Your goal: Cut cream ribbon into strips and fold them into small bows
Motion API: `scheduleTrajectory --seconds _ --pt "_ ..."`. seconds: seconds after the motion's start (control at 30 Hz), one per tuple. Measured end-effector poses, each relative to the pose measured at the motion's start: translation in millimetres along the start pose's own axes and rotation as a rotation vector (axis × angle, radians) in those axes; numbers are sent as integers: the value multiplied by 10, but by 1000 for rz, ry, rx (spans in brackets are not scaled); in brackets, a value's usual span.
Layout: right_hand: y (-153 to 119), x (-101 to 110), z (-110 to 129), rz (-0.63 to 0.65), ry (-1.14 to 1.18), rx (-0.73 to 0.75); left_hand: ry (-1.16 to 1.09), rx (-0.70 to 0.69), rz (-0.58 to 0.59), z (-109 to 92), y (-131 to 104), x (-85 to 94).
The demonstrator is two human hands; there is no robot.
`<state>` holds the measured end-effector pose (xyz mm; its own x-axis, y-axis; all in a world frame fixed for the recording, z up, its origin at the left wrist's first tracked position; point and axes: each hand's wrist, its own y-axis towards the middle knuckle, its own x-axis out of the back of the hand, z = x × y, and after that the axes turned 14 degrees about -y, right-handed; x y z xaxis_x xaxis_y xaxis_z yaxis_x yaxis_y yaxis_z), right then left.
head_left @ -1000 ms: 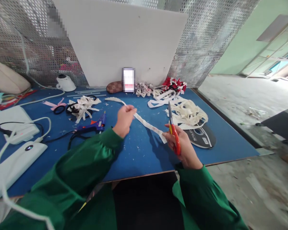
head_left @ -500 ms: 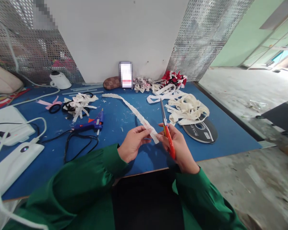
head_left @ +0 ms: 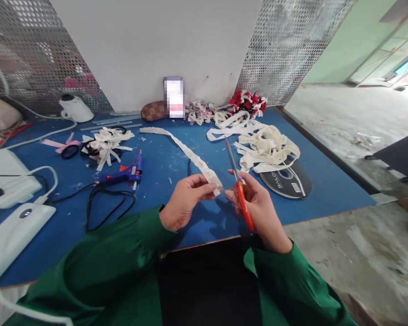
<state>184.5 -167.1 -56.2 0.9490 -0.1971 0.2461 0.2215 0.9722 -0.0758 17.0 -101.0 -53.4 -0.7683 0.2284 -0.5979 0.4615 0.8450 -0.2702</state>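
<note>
Near the table's front edge, my left hand (head_left: 187, 199) pinches the near end of a long white fabric strip (head_left: 187, 150). The strip runs away up the blue table to the left. My right hand (head_left: 256, 206) is wrapped round the orange handles of scissors (head_left: 241, 199), whose blades point forward, away from me. Its fingertips are just right of the strip's end, with a small gap. A pile of cream ribbon (head_left: 267, 147) lies beyond my right hand, beside a black disc (head_left: 287, 181).
A blue glue gun (head_left: 124, 172) with a black cable lies left of my left hand. Behind it are white bows (head_left: 107, 145). A phone (head_left: 174, 97) stands against the back wall beside a checked case (head_left: 153, 111). White power devices (head_left: 20, 231) are at the left.
My right hand has let go of the strip's end and moved slightly right with the scissors. My left hand still holds the strip. The camera view has shifted a little.
</note>
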Motion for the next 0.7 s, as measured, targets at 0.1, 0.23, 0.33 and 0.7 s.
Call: scheduleTrajectory --seconds 0.1,0.23,0.33,0.7 --pt "-146 169 -44 -25 -179 -15 -10 -11 -24 -48 -5 -19" --pt "-398 401 -134 -19 -327 -38 -21 -22 -55 -79 -25 -48" --pt "-504 451 -161 -23 -266 -64 -12 -22 -53 -49 -46 -66" --pt "-13 -118 40 -16 246 -248 114 -19 -23 134 -110 -88"
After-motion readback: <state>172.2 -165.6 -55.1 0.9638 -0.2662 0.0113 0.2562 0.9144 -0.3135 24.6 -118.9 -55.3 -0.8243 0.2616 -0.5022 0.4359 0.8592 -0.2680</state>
